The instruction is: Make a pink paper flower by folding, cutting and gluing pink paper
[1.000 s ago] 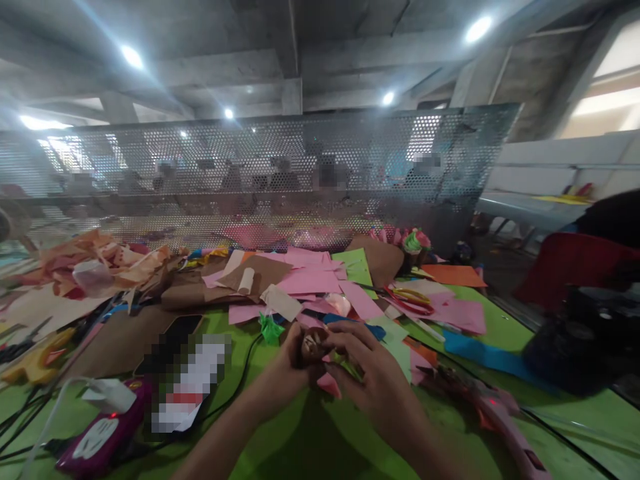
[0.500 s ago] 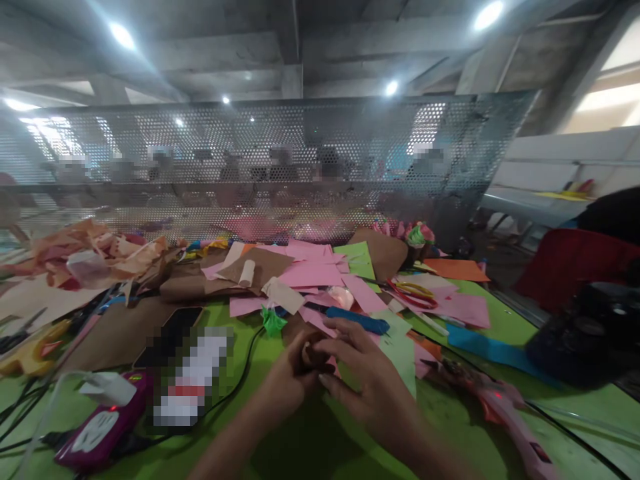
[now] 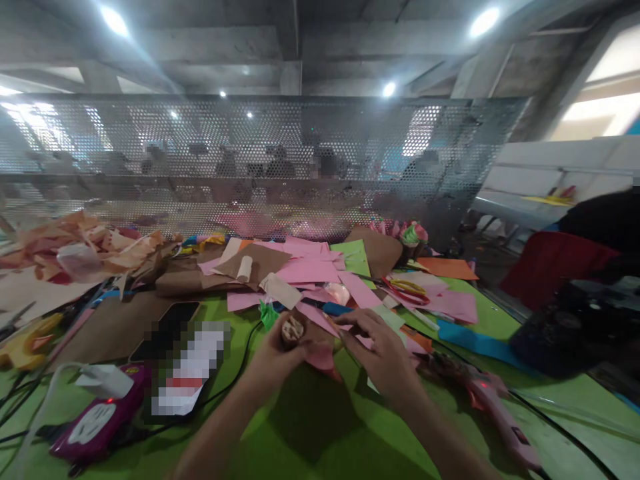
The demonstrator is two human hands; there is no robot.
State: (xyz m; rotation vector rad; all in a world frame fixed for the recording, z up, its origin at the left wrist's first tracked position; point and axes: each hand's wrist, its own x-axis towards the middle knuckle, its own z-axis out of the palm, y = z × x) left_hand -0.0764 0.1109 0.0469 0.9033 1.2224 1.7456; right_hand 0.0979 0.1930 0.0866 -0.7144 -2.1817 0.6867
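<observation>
Near the middle of the green table point(image 3: 240, 447), my left hand point(image 3: 270, 360) is closed round a small brown-and-cream crumpled roll point(image 3: 293, 329), its patterned end facing up. Just to the right, my right hand point(image 3: 383, 353) has thumb and fingertips pinched together over the papers; what lies between them is too small to make out. A pink paper piece point(image 3: 321, 357) shows between the hands, over brown paper. Beyond them lie a blue-handled tool point(image 3: 337, 309), partly hidden by my right hand, and a crumpled green piece point(image 3: 269, 313).
A pink glue gun point(image 3: 500, 407) with a red light lies right. Scissors point(image 3: 407, 291) rest among pink sheets point(image 3: 307, 270). Left are a phone point(image 3: 173, 327), a purple power strip point(image 3: 97, 420), cables and yellow-handled scissors point(image 3: 33, 343). A perforated metal screen point(image 3: 260, 153) stands behind.
My hands were together over the small piece; now they are apart, the right one further right. The roll's patterned end shows in my left hand. The view has shifted slightly.
</observation>
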